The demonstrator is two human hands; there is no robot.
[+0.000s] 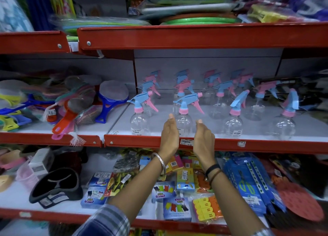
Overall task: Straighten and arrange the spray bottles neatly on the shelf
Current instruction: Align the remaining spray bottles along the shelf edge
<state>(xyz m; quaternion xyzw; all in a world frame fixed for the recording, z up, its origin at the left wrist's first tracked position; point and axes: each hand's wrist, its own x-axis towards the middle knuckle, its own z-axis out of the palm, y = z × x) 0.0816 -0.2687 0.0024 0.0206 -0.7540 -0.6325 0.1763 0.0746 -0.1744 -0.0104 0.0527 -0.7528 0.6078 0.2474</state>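
left hand: raised with fingers straight and together, palm turned inward, just left of the front-middle spray bottle; gripping nothing, and whether it touches the bottle i cannot tell.
right hand: mirrors it on the bottle's right side, palm inward, fingers loosely curved, holding nothing.
front-middle spray bottle: upright between the two palms, clear body, pink collar, blue trigger head pointing left.
other spray bottles: standing in loose rows on the white shelf, heads turned different ways; the far-right front bottle faces away from the rest.
shelf edge: red rail with a price label between the wrists.
left neighbour shelf: coloured plastic strainers in a heap.
wrists: metal bangle on the left, dark bands on the right.
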